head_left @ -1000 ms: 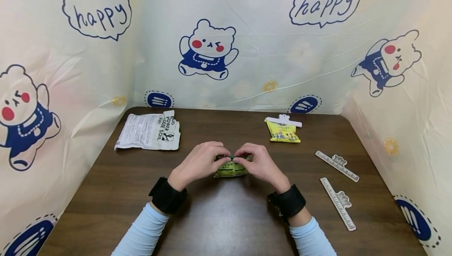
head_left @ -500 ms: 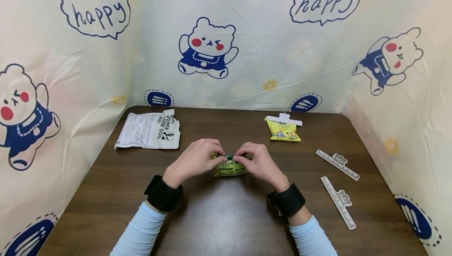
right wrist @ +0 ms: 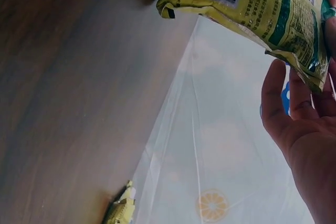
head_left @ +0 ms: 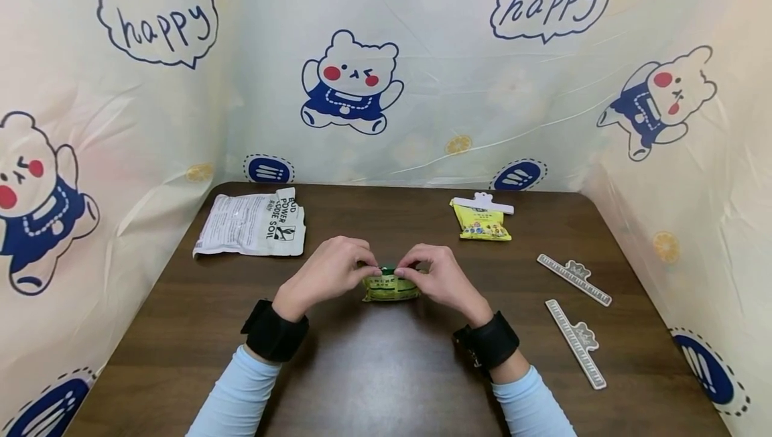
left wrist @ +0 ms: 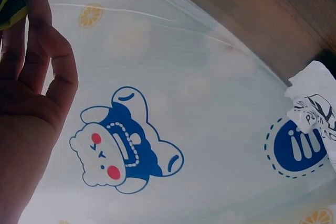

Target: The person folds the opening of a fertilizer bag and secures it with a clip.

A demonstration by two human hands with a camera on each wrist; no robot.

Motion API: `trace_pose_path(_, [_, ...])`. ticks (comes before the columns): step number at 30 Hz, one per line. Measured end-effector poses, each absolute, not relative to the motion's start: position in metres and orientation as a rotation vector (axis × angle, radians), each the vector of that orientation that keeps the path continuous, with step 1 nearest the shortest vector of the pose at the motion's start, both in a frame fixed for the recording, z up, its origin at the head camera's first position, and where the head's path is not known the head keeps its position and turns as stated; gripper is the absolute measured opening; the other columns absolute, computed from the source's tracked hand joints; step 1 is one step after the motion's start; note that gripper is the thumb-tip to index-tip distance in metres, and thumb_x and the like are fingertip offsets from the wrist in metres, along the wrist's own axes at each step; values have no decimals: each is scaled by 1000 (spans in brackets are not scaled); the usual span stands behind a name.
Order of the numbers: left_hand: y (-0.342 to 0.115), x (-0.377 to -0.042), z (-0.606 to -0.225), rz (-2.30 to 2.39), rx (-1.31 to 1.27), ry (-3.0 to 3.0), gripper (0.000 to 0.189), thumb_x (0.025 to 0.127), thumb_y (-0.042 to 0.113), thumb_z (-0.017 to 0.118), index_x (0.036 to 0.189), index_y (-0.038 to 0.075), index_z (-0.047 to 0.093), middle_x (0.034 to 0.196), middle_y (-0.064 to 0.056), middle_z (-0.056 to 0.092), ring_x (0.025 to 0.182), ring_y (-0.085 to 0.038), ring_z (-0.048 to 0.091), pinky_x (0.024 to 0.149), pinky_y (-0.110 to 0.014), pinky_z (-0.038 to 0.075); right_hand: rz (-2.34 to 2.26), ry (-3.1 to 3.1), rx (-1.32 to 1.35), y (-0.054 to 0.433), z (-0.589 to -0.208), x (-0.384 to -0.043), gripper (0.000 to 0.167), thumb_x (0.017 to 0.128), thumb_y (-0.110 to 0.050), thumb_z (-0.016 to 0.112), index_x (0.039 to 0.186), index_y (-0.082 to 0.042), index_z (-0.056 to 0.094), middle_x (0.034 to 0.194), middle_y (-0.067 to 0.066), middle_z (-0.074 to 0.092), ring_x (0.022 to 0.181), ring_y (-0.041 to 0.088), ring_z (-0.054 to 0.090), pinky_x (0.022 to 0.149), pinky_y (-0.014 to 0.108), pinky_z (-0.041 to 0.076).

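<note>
Green packet is mid-table, with the left hand pinching the left part of its top edge and the right hand pinching the right part. I'd call that one partway at best, since there's no clip on it, while the yellow packet farther back on the right already has a white clip across its top. A loose clip and a second loose clip lie off to the right, and the white bag at back left shows no clip either, so I'm guessing it's left to do.
</note>
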State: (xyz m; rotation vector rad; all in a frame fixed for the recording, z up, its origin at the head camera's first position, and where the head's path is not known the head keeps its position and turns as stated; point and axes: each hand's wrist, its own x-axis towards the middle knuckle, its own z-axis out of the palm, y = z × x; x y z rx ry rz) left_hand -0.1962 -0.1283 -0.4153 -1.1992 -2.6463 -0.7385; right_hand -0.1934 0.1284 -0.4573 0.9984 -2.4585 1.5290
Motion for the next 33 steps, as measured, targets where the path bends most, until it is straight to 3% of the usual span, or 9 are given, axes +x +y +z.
trace_pose_path(11, [-127, -195, -415, -757, -1171, -2675, 10, 94, 16, 80, 85, 20, 78, 81, 15, 60, 68, -3, 55, 65, -27, 48, 1527, -2512, 960, 142, -456, -196, 10, 95, -8, 80, 96, -18, 80, 92, -9, 71, 87, 12, 67, 78, 41, 57])
trace_pose_path(15, [-121, -195, -420, -830, -1150, -2698, 5, 96, 17, 75, 97, 17, 79, 92, 10, 70, 81, -7, 64, 75, -32, 54, 1516, -2500, 989, 143, -455, -197, 8, 96, -9, 79, 96, -16, 80, 92, -9, 71, 87, 12, 67, 78, 44, 57])
trace_pose_path(19, [-112, -195, -427, -849, -1175, -2693, 15, 101, 24, 74, 109, 14, 81, 102, 6, 76, 91, -9, 70, 82, -33, 57, 1517, -2480, 998, 142, -455, -196, 10, 95, -6, 80, 94, -16, 80, 91, -9, 71, 87, 12, 67, 79, 46, 57])
trace_pose_path(33, [-111, -195, -431, -867, -1177, -2641, 8, 100, 21, 77, 98, 16, 82, 87, 10, 75, 73, -1, 64, 68, -28, 53, 1548, -2599, 947, 153, -453, -200, 12, 94, -9, 81, 95, -20, 79, 92, -7, 71, 88, 13, 67, 81, 46, 56])
